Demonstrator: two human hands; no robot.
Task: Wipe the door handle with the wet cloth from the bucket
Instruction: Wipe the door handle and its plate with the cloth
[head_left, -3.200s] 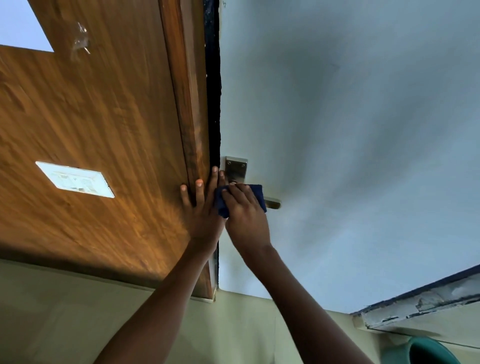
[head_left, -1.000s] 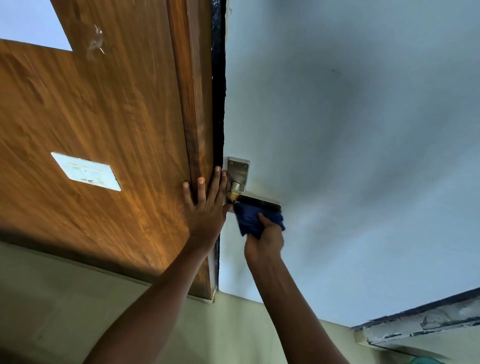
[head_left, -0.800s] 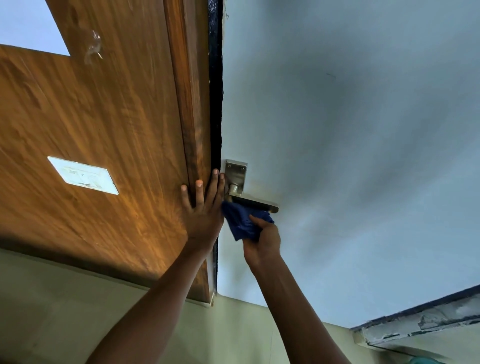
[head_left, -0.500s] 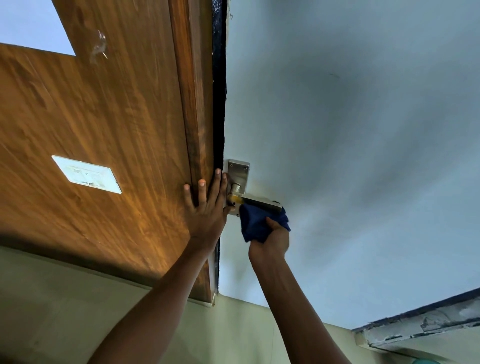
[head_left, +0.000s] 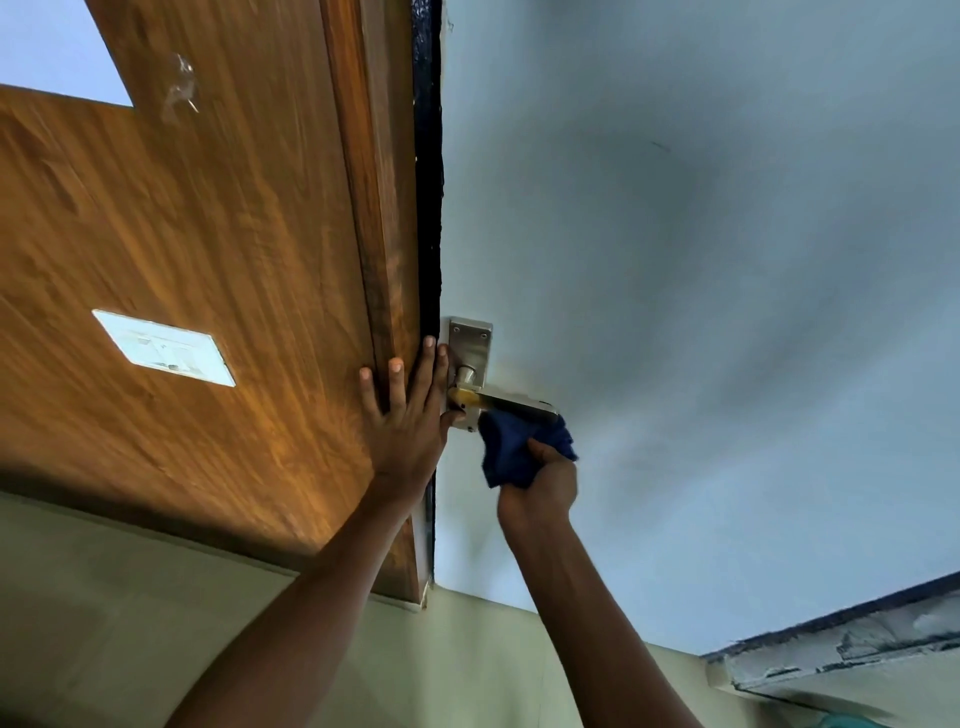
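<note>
A silver lever door handle (head_left: 501, 402) on a steel backplate (head_left: 470, 340) sits at the left edge of the pale grey-blue door (head_left: 701, 291). My right hand (head_left: 540, 488) grips a dark blue cloth (head_left: 511, 449) and presses it up against the underside of the lever, towards its free end. My left hand (head_left: 408, 421) lies flat, fingers spread, on the wooden frame beside the door's edge, its thumb touching the handle's base. The bucket is almost out of view.
The brown wooden door frame (head_left: 379, 218) and wood panel carry a white switch plate (head_left: 163, 348). Cream floor tiles (head_left: 156, 623) lie below. A chipped painted ledge (head_left: 841, 654) runs at the lower right, with a sliver of something teal (head_left: 841, 721) at the bottom edge.
My right hand has moved from on top of the lever to beneath it and slid the cloth back and forth along the underside. My left hand has stayed on the frame.
</note>
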